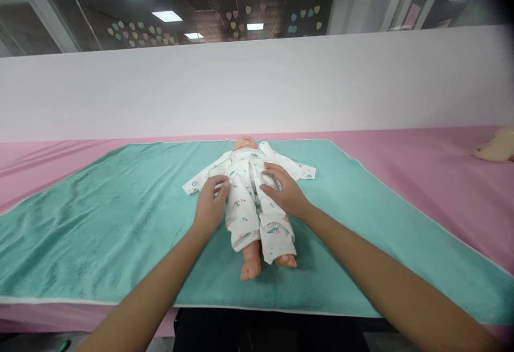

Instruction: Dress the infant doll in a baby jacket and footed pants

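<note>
We pick it up at the left, where the green towel point(100, 223) lies rippled over the pink cover point(441, 170), its left part bare. Moving in, we reach a white printed sleeve point(201, 179), stretched out flat-looking, no doll hand showing at its cuff. Just below it comes our left hand point(211, 202), thumb and forefinger close together at the side of the white trousers point(243, 215); whether they pinch cloth, we can't tell.

And here's the baby doll point(242, 194), on its back at the middle of the towel, head by the far edge, bare feet point(251, 262) pointing to the near one. We judge the body firm and fairly light, smooth where the feet show, liable to slide with the towel. The clothes look thin and soft, so they'd bunch under a pinch; the waistband's sides or the leg hems seem good places to take cloth, the hips for steadying the body.

Over to our right hand point(286, 191): thumb and fingers spread apart, laid over the other trouser leg near the hip, gripping nothing that we can see. Beyond it, the other sleeve point(303, 171) reaches toward the towel's right edge, and past that, a cream-coloured object point(498, 145) sits on the pink cover.
</note>
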{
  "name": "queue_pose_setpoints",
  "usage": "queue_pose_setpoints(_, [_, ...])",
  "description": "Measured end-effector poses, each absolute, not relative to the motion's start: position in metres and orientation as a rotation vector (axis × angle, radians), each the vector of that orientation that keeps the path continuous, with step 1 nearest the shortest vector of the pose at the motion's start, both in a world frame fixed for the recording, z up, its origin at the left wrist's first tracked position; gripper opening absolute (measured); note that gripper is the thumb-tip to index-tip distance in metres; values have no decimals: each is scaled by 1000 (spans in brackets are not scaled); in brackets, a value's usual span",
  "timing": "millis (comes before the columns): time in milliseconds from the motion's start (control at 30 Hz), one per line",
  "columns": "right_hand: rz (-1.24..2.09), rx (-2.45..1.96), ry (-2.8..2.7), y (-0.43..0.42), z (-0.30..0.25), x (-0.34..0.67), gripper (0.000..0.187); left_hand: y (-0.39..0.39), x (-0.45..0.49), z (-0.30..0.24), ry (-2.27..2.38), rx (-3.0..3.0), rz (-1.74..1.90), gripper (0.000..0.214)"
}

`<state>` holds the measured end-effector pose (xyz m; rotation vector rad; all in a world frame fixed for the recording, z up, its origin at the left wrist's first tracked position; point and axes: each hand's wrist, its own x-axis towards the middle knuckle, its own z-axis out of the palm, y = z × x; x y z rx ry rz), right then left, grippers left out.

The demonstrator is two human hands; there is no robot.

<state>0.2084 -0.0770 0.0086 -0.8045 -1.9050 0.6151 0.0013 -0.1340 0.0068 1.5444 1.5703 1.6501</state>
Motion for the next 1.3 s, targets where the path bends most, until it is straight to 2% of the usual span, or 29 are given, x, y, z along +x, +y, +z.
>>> queue_pose_setpoints(67, [577,-643,-2239,-100,28,214,19,-176,8,7,1636,1753,1584,11])
queue_pose_setpoints(133, [665,-560,-2526,-118,42,216,18,-213,16,1,1648,1924,1405,11])
queue_pose_setpoints(200, [619,-521,-2701,-132,44,213,16,-238,24,-7,1637,2026,1269,9])
queue_pose_setpoints(333, [325,-479,-2760,-144,28,204,11,-254,36,-20,1722,2014,1204,18])
queue_pose_setpoints(467, [330,-463,-2746,-142,18,202,9,-250,40,-23,1780,1953,1192,20])
queue_pose_setpoints(533, [483,-476,-2714,-141,19,203,9,-248,41,-24,1792,1980,1179,20])
queue_pose_setpoints(633, [902,-424,-2585,-140,23,205,5,-247,42,-24,1820,2080,1161,19])
queue_pose_setpoints(767, [1409,-347,-2353,-137,31,209,12,-245,44,-18,1847,2263,1243,12])
queue_pose_setpoints(900, [1587,-348,-2241,-132,33,211,21,-245,49,-4,1872,2113,1378,10])
queue_pose_setpoints(967, [1531,-361,-2273,-132,32,210,26,-246,52,4,1852,1817,1402,12])
queue_pose_setpoints(1067, [1227,-393,-2465,-137,27,206,27,-248,55,9,1720,1466,1381,15])
queue_pose_setpoints(1200, [614,-423,-2592,-148,18,197,12,-250,54,5,1769,1432,1326,14])
queue_pose_setpoints(1300, [302,-433,-2568,-155,13,192,9,-250,52,3,1923,1519,1256,13])
